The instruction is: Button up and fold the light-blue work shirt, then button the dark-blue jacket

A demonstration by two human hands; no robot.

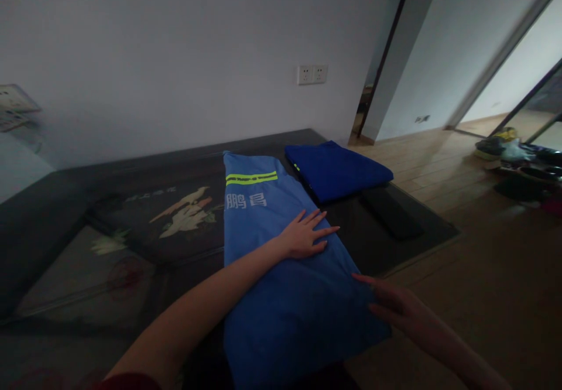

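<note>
A light blue garment (276, 296), folded into a long strip, lies over the table toward me. It bears a neon yellow stripe and white characters near its far end; its near end hangs at the table's front edge. My left hand (307, 235) rests flat on the middle of the cloth, fingers spread. At the garment's right edge is my right hand (395, 305), its fingers apart and touching the cloth; the thumb cannot be made out. Beyond my left hand lies a darker blue folded garment (338, 170) with a bit of neon yellow at its left side.
The dark, glossy table (193, 279) has a bird and flower design and stands against a wall with a double socket (312, 75). A dark flat object (390, 214) lies near its right edge. Several items (522, 161) sit on the wooden floor at far right.
</note>
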